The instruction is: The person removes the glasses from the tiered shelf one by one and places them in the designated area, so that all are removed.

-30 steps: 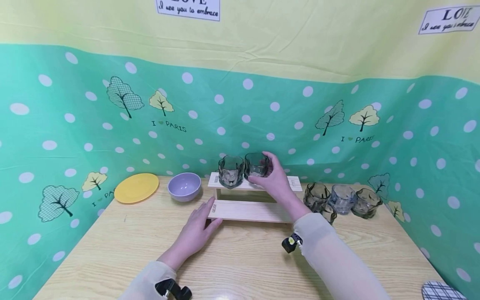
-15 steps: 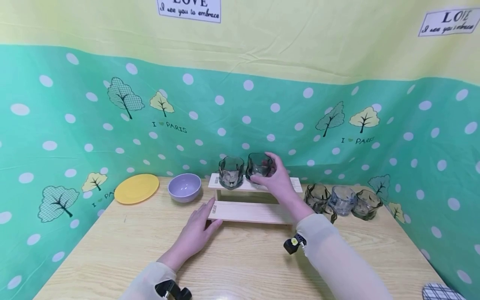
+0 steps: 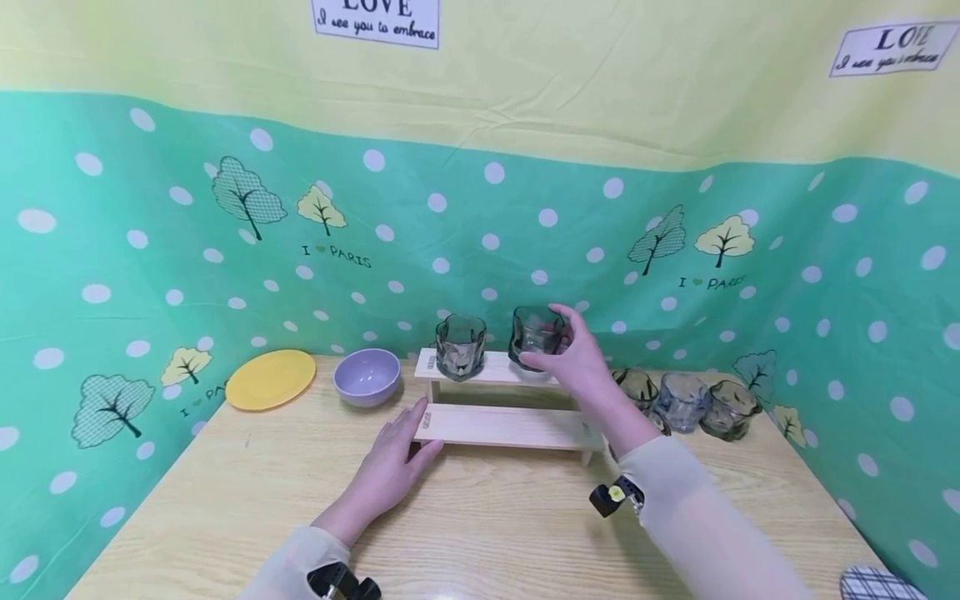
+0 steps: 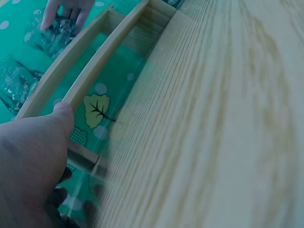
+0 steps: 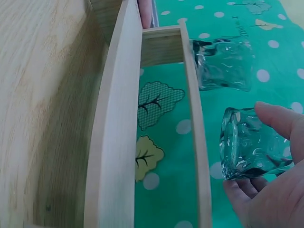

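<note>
My right hand [image 3: 577, 354] holds a smoky grey glass tumbler [image 3: 534, 333] between thumb and fingers. In the right wrist view, a narrow gap shows between the held tumbler [image 5: 254, 142] and the upper board of a two-tier wooden rack [image 3: 506, 425]. A matching tumbler [image 3: 461, 346] stands on the upper tier's left part. My left hand [image 3: 386, 458] grips the left end of the lower tier. Its thumb [image 4: 64, 111] lies on the front edge in the left wrist view, with the other fingers round the side, partly hidden.
Right of the rack stand several glasses, among them a bluish tumbler [image 3: 682, 400] and a brownish tumbler [image 3: 729, 408]. To the left are a purple bowl [image 3: 367, 379] and a yellow plate [image 3: 270, 380]. A polka-dot cloth [image 3: 420, 233] hangs behind the wooden table [image 3: 480, 533].
My right hand has carried its tumbler rightward along the upper tier, widening the gap to the other tumbler. My left hand stays at the rack's left end.
</note>
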The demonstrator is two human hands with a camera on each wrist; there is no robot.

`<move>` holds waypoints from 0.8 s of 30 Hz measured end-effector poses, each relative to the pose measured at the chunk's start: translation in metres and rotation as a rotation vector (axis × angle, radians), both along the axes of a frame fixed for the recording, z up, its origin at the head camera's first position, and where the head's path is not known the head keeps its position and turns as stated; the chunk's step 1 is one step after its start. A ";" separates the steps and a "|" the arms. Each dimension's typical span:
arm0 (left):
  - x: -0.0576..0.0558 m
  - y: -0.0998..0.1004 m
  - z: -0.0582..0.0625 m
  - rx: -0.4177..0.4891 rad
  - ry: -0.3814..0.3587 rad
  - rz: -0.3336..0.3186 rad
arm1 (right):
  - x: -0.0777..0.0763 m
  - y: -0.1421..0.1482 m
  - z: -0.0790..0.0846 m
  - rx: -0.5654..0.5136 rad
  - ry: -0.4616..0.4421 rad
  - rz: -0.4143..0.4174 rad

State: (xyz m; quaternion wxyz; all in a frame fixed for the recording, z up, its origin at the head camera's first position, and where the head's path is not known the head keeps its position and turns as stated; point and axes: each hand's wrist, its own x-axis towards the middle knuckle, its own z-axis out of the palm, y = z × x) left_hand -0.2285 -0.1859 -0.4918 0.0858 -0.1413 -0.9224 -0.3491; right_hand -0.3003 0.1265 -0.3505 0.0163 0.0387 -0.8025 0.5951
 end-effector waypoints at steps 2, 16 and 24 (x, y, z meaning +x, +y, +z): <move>0.000 0.000 -0.001 -0.002 -0.009 0.002 | 0.004 0.005 0.002 0.018 0.007 -0.005; 0.001 0.000 0.001 0.000 0.013 -0.006 | 0.035 0.053 0.013 0.061 0.053 -0.011; 0.000 -0.001 0.001 0.000 -0.018 -0.008 | 0.050 0.079 0.018 0.090 0.093 -0.024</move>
